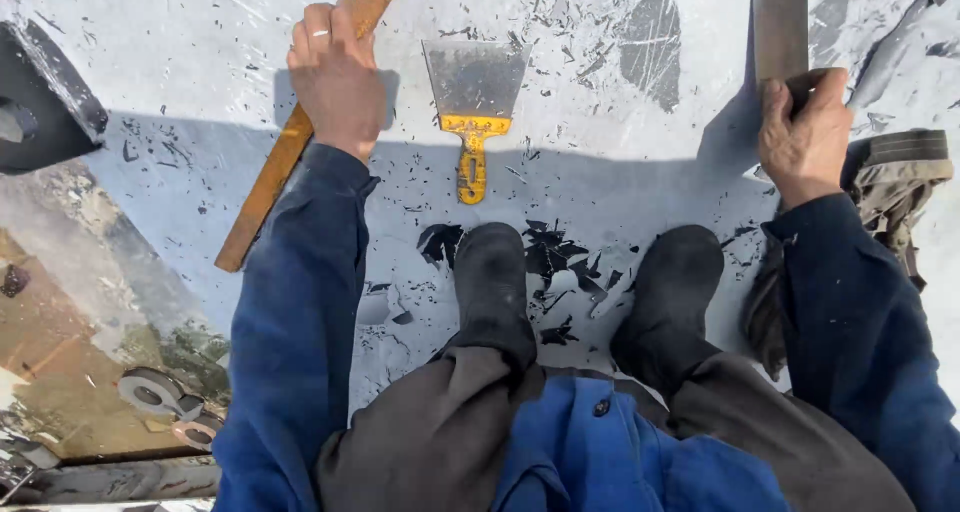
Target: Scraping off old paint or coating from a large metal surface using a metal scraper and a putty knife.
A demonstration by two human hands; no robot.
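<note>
Two black boots (490,272) planted on a pale painted surface (180,62) littered with dark flakes (560,257); bare strip between them and the scraper (473,102), yellow handle, dull wide blade, lying flat and untouched; surface drops off at the left edge; left hand (335,77), fingers wrapped tight round an orange wooden stick (290,147); right hand (800,132), fingers clamped on a flat grey bar (780,22) running upward.

Sunlit white surface (180,62), black flakes (560,257), hard shadow
</note>
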